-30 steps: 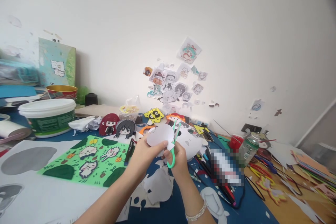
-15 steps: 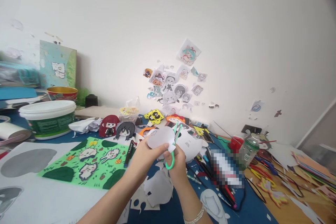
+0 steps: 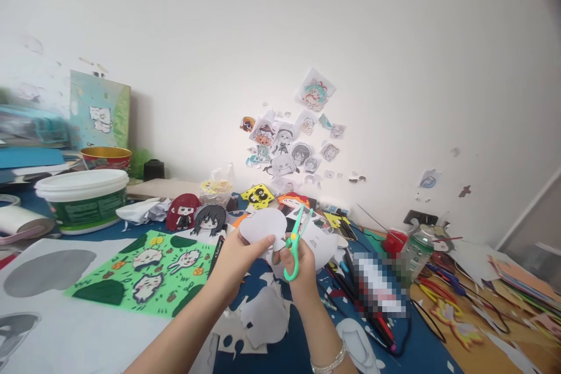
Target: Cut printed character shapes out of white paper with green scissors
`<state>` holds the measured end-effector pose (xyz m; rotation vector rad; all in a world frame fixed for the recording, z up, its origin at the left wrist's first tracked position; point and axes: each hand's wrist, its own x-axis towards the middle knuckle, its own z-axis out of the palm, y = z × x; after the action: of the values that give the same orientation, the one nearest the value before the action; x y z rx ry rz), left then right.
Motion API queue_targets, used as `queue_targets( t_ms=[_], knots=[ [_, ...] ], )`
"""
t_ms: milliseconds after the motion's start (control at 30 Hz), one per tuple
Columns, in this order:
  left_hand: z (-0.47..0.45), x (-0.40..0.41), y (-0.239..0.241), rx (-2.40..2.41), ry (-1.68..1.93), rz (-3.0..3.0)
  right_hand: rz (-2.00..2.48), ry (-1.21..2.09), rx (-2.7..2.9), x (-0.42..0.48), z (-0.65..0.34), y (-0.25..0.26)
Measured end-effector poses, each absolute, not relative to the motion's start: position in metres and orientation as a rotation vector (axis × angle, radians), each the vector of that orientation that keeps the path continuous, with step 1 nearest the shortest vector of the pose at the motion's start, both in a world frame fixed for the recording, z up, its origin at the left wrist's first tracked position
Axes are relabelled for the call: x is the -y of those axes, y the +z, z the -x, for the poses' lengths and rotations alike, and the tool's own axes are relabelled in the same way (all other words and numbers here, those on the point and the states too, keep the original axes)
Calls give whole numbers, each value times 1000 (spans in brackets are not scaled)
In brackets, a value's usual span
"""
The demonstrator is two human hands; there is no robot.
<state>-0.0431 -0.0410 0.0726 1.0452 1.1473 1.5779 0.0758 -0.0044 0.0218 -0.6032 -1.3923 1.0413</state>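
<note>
My left hand (image 3: pixel 241 257) pinches a rounded white paper cutout (image 3: pixel 262 225) between thumb and fingers, above the middle of the desk. In my right hand (image 3: pixel 301 269) is a pair of green scissors (image 3: pixel 293 239), gripped by the handles. Its blades point up and away, slightly apart, just right of the cutout's edge; no paper shows between them. Below the hands, white paper scraps (image 3: pixel 265 315) lie on the blue desk cover (image 3: pixel 302 339). A green sheet (image 3: pixel 131 269) with small cartoon figures lies left of my left hand.
A white-lidded tub (image 3: pixel 83 198) stands at the left. Cartoon cutouts (image 3: pixel 182 212) lean along the back, and drawings (image 3: pixel 314 90) are stuck to the wall. Pens (image 3: pixel 379 321), a glass jar (image 3: pixel 418 248), a red cup (image 3: pixel 394 241) and coloured paper (image 3: pixel 521 280) crowd the right side.
The scissors have moved slightly right, away from the paper's edge, and their blades now stand clear of it. The paper cutout has shifted a little left in my left hand.
</note>
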Motion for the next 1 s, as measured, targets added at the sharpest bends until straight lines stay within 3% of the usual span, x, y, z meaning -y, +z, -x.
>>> queue_targets(
  t_ms=[1000],
  knots=[
    [49,39,70,-1167,1547,-1147,794,871,1649,11,-79,29]
  ],
)
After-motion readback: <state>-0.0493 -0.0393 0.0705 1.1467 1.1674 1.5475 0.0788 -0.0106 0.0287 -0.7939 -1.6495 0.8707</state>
